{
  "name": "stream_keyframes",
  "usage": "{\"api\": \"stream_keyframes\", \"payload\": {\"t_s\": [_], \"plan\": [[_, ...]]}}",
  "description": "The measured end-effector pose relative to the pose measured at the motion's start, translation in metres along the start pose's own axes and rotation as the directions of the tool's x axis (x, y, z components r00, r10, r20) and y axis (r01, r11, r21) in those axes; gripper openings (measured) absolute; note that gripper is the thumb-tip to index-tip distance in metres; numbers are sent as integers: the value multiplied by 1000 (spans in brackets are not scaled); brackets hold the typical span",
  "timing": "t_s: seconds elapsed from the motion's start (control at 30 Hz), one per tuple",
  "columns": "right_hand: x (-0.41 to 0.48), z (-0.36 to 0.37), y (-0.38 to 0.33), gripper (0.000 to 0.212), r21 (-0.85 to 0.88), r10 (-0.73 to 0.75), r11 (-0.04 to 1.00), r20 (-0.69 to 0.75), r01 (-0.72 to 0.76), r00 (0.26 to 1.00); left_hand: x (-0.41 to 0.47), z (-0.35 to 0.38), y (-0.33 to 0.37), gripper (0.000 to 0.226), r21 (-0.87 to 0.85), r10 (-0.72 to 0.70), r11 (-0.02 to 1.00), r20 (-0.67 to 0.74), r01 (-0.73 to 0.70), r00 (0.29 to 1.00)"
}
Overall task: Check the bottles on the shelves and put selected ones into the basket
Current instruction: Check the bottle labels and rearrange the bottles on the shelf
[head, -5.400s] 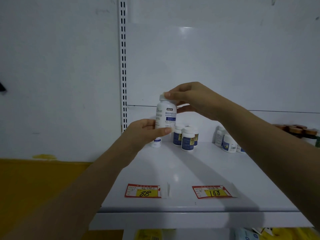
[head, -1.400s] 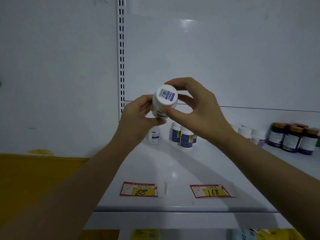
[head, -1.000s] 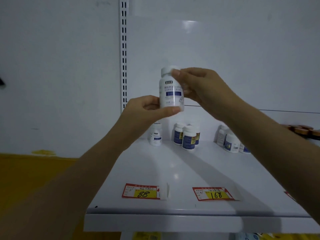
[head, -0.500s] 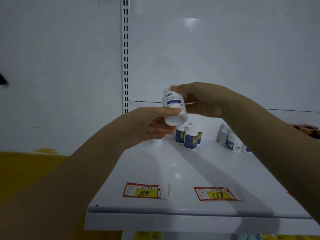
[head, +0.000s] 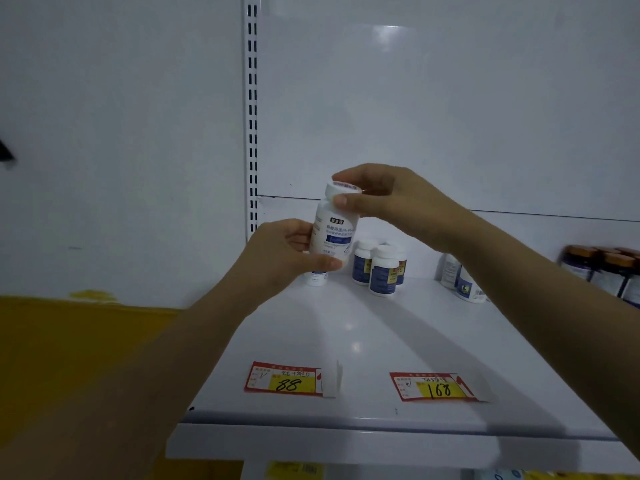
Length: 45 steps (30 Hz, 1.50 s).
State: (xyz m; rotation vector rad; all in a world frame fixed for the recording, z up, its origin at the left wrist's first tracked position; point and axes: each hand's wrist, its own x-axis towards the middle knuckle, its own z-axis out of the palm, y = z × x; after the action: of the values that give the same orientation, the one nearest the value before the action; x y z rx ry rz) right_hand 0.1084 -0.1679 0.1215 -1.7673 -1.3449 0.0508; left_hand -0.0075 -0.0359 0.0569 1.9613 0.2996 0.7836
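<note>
- The white bottle [head: 332, 237] is held upright, tilted slightly, in the air above the back left part of the shelf [head: 346, 327], with its blue-printed label facing the camera.
- The left hand [head: 277, 258] has its grip closed round the lower body of the bottle: thumb under the front near the base, fingers behind.
- The right hand [head: 391, 199] comes in from the right, and its grip pinches the white cap [head: 341, 189], with fingers over the top and the thumb on the bottle's neck.
- Just behind the left hand a small white bottle [head: 316, 278] stands on the shelf, partly hidden.
- Near it, to the right, is a cluster of blue-labelled bottles [head: 381, 271] with white caps.
- Farther right are more white bottles [head: 464, 282], partly covered by the right forearm, and dark jars [head: 609, 271] with brown lids at the edge.
- Two red and yellow price tags lie near the shelf's front: one marked 88 [head: 282, 380], the other 168 [head: 433, 389].
- A slotted upright [head: 252, 116] runs up the white back wall.
</note>
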Motion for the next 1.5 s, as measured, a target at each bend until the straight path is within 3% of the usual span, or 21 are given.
{"api": "stream_keyframes", "payload": {"t_s": [0.13, 0.23, 0.37, 0.53, 0.7, 1.0, 1.3, 1.5], "plan": [[14, 4, -9, 30, -208, -1, 978, 39, 9, 999, 0, -3, -9, 46, 55, -34, 998, -13, 35, 999], [34, 11, -12, 37, -275, 49, 961, 117, -15, 992, 1, -8, -22, 55, 235, -66, 970, -18, 68, 998], [67, 27, -4, 35, -310, 61, 951, 129, -18, 990, -7, -13, -49, 73, 558, -196, 814, -1, 164, 981], [104, 55, 19, 40, -360, 50, 933, 75, -20, 996, -9, -8, -80, 66, 737, -283, 668, 122, 104, 951], [127, 81, 56, 37, -403, 59, 915, 45, -36, 997, -4, 0, -103, 78, 770, -343, 628, 142, 114, 928], [132, 101, 103, 34, -431, 131, 898, 63, -92, 989, -3, 0, -109, 76, 830, -332, 557, 172, 46, 928], [133, 110, 108, 38, -517, 129, 856, 176, -20, 976, -3, 0, -110, 74, 868, -381, 496, 208, 9, 901], [122, 100, 96, 44, -597, 120, 802, 132, -17, 984, -2, 0, -106, 73, 886, -417, 464, 225, -6, 881]]}}
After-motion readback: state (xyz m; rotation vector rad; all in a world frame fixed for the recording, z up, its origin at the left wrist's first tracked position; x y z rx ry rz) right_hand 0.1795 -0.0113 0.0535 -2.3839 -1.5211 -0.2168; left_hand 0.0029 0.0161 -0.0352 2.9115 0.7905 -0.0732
